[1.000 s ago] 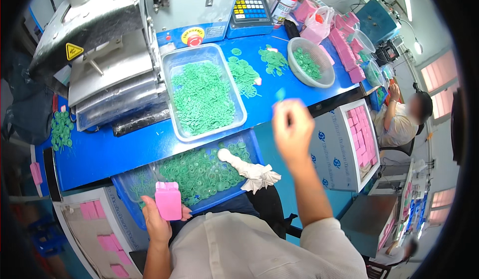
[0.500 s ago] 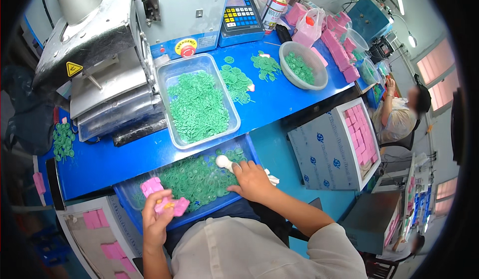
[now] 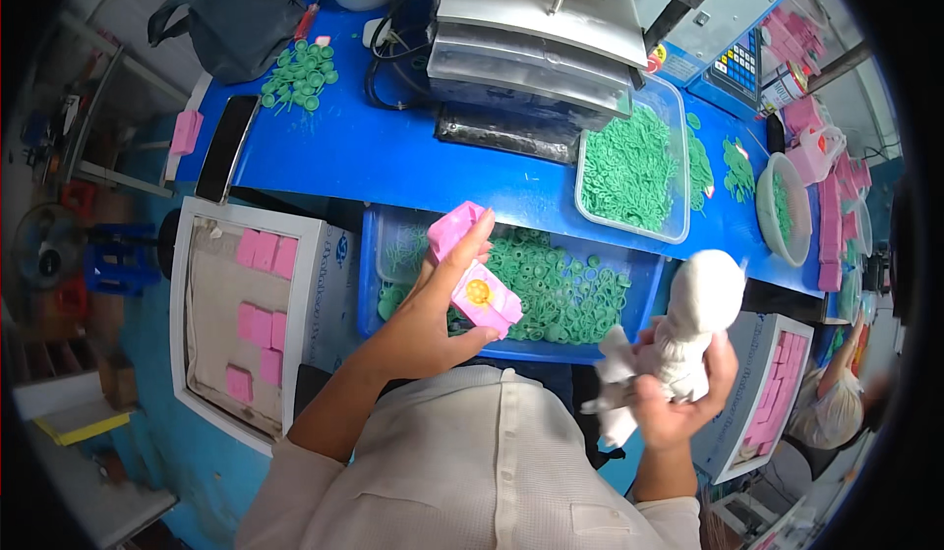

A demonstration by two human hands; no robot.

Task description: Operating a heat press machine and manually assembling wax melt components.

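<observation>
In my left hand (image 3: 418, 319) are two pink rubber mould pieces (image 3: 500, 312), held between thumb and fingers. The lower piece faces up and shows a round yellow-orange patch (image 3: 478, 291) with a cavity pattern; the upper piece (image 3: 454, 228) is partly behind my fingers. My right hand (image 3: 678, 407) grips a white cloth pouch (image 3: 706, 289) with a round, ball-like head and loose cloth ends hanging to the left. Beneath both hands lies a blue tray (image 3: 651, 299) holding many small green castings (image 3: 560, 299). The pouch is clear of the tray, off its right end.
On the blue bench (image 3: 334, 152) stand a metal press (image 3: 531, 68), a clear tub (image 3: 634, 181) full of green pieces, a phone (image 3: 227, 147) and a green heap (image 3: 301, 76). Cabinets with pink blocks (image 3: 256, 324) flank me. A co-worker (image 3: 831, 403) sits far right.
My view has turned left. My right hand has raised the white pouch from the right part of the tray. The left hand still holds the pink mould, now over the tray's left half.
</observation>
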